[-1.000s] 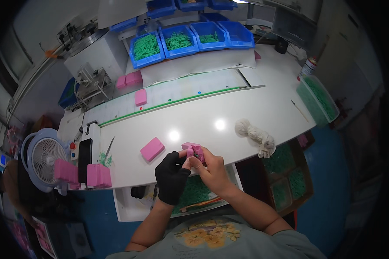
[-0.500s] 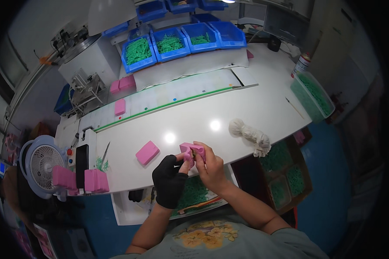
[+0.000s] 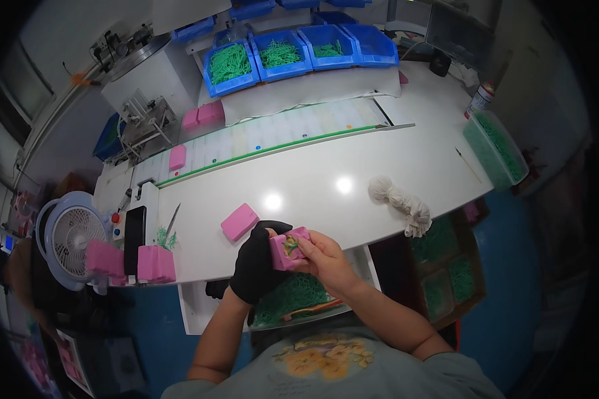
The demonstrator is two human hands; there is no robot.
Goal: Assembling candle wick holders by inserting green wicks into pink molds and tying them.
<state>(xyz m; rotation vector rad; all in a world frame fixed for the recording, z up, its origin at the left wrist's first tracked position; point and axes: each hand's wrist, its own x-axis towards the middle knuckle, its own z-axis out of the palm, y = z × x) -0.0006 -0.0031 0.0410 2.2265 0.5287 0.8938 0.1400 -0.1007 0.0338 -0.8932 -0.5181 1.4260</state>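
Above the table's front edge, my left hand (image 3: 253, 266), in a black glove with bare fingertips, is closed around a pink rubber mold (image 3: 279, 259). The mold's hollowed side faces up, and a small green piece (image 3: 290, 247) shows in the hollow. My bare right hand (image 3: 329, 265) grips the mold's right side, with its thumb and fingers by the green piece. Whether those fingers pinch the piece is too small to tell. A second pink mold block (image 3: 239, 221) lies flat on the table (image 3: 206, 249), just beyond my left hand.
An open drawer (image 3: 190, 319) below my hands holds green pieces. A pointed metal tool (image 3: 173, 218) and green scraps lie left, near more pink blocks (image 3: 156, 265) and a fan (image 3: 74, 233). A cloth bundle (image 3: 400, 207) lies right. Blue bins (image 3: 283, 74) stand behind the track.
The mold has turned from a pinched, flexed hold at my fingertips to lie hollow side up in my left hand. The green piece inside now shows more plainly.
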